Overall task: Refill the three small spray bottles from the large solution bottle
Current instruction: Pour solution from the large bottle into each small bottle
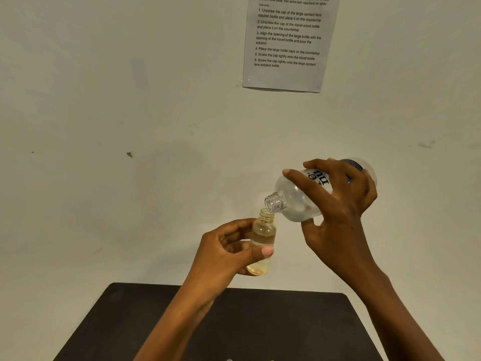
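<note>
My left hand (229, 251) grips a small clear yellowish bottle (263, 235), held upright and uncapped above the table. Some liquid sits in it. My right hand (343, 204) grips the large clear solution bottle (296, 199), tipped down to the left, its label partly hidden by my fingers. The large bottle's open threaded neck (273, 203) is right over the small bottle's mouth, touching or nearly touching it. No other small bottles or caps show clearly.
A dark table (260, 321) lies below my arms, pushed against a pale wall (130, 126). A printed instruction sheet (286, 43) is stuck on the wall above. Two small pale specks show at the frame's bottom edge.
</note>
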`<state>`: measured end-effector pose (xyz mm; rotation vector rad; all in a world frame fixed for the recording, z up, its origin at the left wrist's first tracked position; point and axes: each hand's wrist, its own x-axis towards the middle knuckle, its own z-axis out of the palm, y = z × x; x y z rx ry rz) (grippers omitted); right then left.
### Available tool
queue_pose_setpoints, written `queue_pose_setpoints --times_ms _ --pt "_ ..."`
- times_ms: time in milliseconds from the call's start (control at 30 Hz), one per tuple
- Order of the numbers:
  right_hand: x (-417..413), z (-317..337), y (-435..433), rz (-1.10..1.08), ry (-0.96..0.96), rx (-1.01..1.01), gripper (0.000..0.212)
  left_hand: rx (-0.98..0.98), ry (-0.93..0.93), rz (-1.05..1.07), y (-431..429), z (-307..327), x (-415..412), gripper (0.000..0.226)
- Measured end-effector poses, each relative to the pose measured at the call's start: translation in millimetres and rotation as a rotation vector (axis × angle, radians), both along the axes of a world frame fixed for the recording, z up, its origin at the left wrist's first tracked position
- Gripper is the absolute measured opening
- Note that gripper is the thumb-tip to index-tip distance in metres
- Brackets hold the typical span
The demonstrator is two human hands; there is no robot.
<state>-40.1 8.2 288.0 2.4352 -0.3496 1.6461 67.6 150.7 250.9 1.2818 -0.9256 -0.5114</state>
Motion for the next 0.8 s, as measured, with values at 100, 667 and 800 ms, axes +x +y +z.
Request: queue_pose_setpoints --times_ms 100,667,800 --pt "0.3 -0.4 0.1 -0.006 0.001 -0.004 0.074 0.004 0.0 -0.001 -0.4 -0.2 0.6 0.049" --pt "0.7 -0.2 1.0 -0.011 0.003 0.003 0.072 0.018 -0.015 0.013 0.4 -1.6 0.9 0.055" --pt "0.9 0.5 2.0 -0.012 0.006 0.002 0.072 0.013 -0.013 0.014 0.6 -1.5 0.9 0.052"
